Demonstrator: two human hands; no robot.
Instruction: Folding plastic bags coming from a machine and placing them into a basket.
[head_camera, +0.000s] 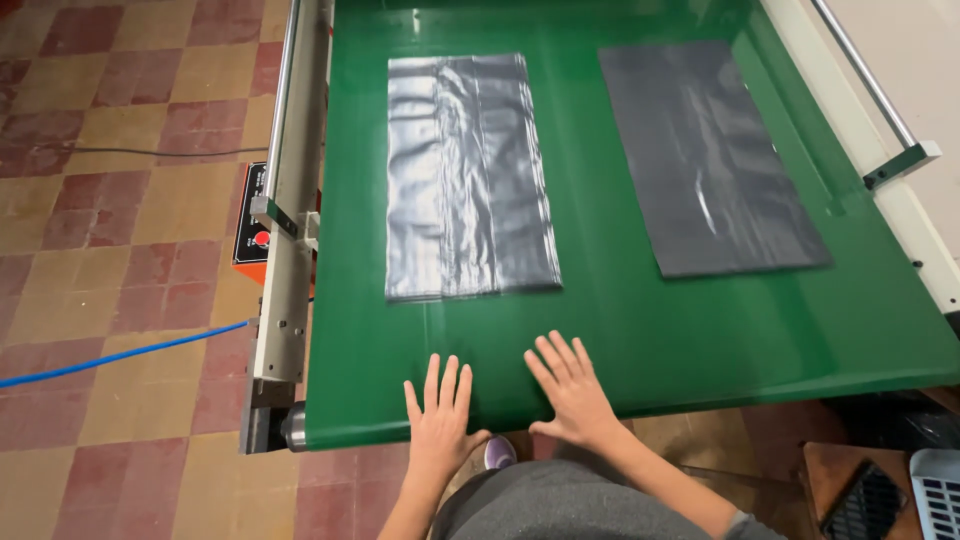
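Resting flat, fingers spread: left hand (438, 415), right hand (570, 390) on green belt (700, 320); flat grey bag (465, 175) near.

A single head-worn camera provides the only view, looking steeply down and forward from above the person's torso onto the green conveyor surface (640, 330), whose near edge runs just in front of the body. The view faces along the surface away from the person, close enough that both forearms enter from the bottom edge. The tiled floor (130, 230) fills the left side, and the machine's side rail (290, 200) runs between floor and surface.
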